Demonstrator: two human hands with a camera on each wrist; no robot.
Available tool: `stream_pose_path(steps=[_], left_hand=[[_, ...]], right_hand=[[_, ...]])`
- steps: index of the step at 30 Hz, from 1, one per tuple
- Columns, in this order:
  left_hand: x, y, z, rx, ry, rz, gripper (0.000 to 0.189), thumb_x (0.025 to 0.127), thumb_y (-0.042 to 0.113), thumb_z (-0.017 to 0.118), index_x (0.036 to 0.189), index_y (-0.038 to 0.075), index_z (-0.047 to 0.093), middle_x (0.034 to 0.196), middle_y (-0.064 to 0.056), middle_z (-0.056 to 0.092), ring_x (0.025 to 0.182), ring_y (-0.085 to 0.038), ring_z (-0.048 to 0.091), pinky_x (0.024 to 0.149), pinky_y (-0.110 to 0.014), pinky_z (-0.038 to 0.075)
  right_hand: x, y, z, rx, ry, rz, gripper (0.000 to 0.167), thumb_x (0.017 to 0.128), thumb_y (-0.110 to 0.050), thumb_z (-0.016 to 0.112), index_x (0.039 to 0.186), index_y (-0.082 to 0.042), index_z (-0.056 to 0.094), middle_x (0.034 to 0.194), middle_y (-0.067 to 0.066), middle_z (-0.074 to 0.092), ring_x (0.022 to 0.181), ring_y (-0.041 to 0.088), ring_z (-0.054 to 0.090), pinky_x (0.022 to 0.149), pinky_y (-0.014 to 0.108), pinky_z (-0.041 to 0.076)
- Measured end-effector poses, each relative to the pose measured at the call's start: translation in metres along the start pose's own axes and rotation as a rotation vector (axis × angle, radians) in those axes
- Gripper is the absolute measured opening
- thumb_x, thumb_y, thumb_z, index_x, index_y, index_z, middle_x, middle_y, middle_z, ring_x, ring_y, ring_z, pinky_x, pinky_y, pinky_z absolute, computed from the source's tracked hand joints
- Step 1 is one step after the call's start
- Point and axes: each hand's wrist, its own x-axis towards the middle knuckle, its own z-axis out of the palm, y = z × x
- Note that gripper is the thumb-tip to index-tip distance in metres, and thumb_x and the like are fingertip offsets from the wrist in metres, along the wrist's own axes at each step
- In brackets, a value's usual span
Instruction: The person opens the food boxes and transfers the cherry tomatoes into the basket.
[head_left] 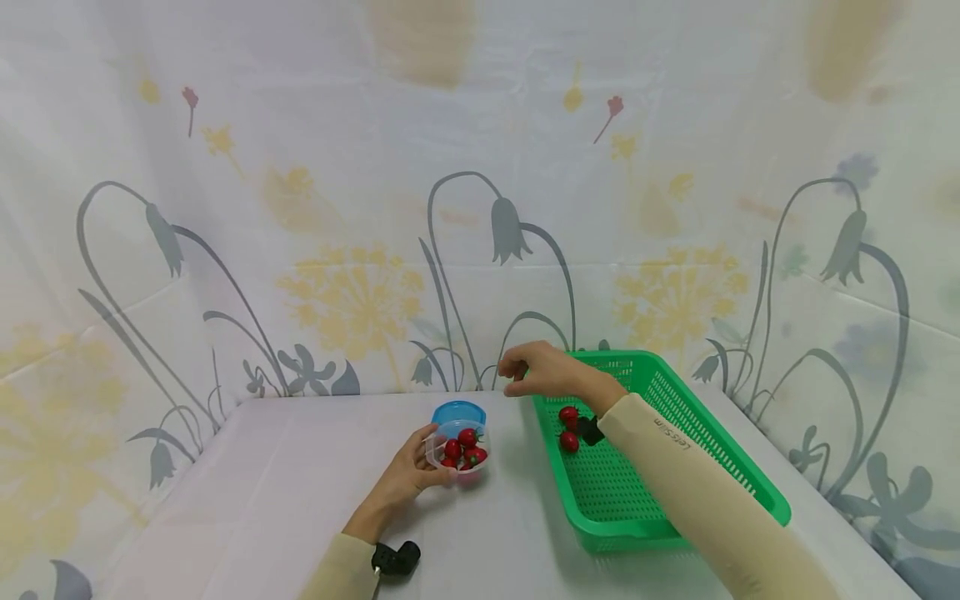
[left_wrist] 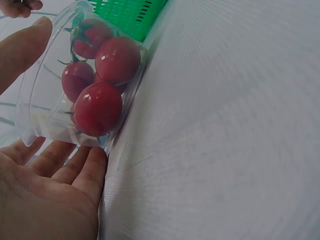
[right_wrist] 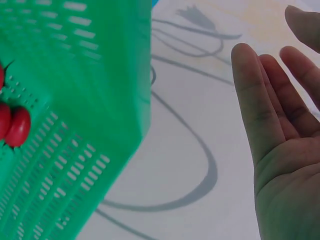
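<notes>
My left hand [head_left: 415, 468] grips a small clear plastic container [left_wrist: 42, 107] on the table, thumb on one side and fingers on the other. Inside it are several small red tomatoes [left_wrist: 98, 108] with green stems. A blue lid [head_left: 459, 411] sits right behind the container in the head view. My right hand [head_left: 551, 371] is raised above the left far rim of a green basket [head_left: 618, 487]. In the right wrist view its palm [right_wrist: 290, 165] shows nothing held, with the fingers loosely extended.
A few red tomatoes [head_left: 569, 442] lie at the basket's left side, partly covered by the right wrist's black camera [head_left: 590, 430]. A printed cloth [head_left: 360, 208] hangs behind the white table [head_left: 262, 492]. The basket's raised walls stand right of the container.
</notes>
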Motion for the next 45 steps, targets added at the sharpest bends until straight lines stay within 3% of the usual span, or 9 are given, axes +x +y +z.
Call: stream_pose_path(steps=[8,22,27,32,45], left_hand=[[0.001,0.0,-0.001,0.013,-0.014,-0.013,0.09,0.081,0.016,0.077,0.15,0.006,0.021,0.15,-0.021,0.034,0.134,-0.04,0.036,0.104,-0.048,0.037],[-0.001,0.002,0.0,-0.005,-0.015,0.0,0.087,0.083,0.011,0.074,0.15,0.005,0.02,0.149,-0.023,0.033,0.132,-0.039,0.039,0.101,-0.043,0.042],[-0.001,0.001,-0.001,-0.01,-0.018,-0.003,0.087,0.083,0.012,0.075,0.15,0.005,0.019,0.149,-0.024,0.032,0.132,-0.039,0.04,0.101,-0.042,0.042],[0.0,0.0,-0.002,-0.016,-0.018,-0.011,0.088,0.082,0.016,0.076,0.15,0.008,0.021,0.149,-0.024,0.032,0.131,-0.037,0.041,0.102,-0.042,0.041],[0.0,-0.002,-0.002,0.011,-0.017,-0.01,0.09,0.081,0.019,0.077,0.15,0.007,0.02,0.148,-0.023,0.035,0.129,-0.037,0.044,0.102,-0.043,0.041]], right_hand=[[0.016,-0.018,0.016,-0.007,-0.027,-0.025,0.019,0.084,-0.02,0.073,0.102,-0.014,0.067,0.097,-0.004,0.064,0.086,0.011,0.058,0.076,0.027,0.051],[0.033,-0.033,0.053,-0.014,-0.129,0.013,0.025,0.083,-0.02,0.075,0.105,-0.015,0.066,0.099,-0.006,0.063,0.088,0.009,0.058,0.076,0.023,0.051],[0.037,-0.035,0.065,-0.023,-0.194,0.003,0.027,0.082,-0.019,0.074,0.108,-0.011,0.066,0.107,0.003,0.065,0.091,0.012,0.059,0.077,0.024,0.051],[0.041,-0.038,0.074,-0.074,-0.246,0.013,0.029,0.083,-0.018,0.074,0.109,-0.008,0.068,0.11,0.006,0.066,0.095,0.016,0.059,0.078,0.025,0.051],[0.048,-0.034,0.09,-0.183,-0.286,0.02,0.026,0.081,-0.016,0.076,0.105,-0.008,0.068,0.101,0.003,0.067,0.084,0.009,0.056,0.072,0.022,0.051]])
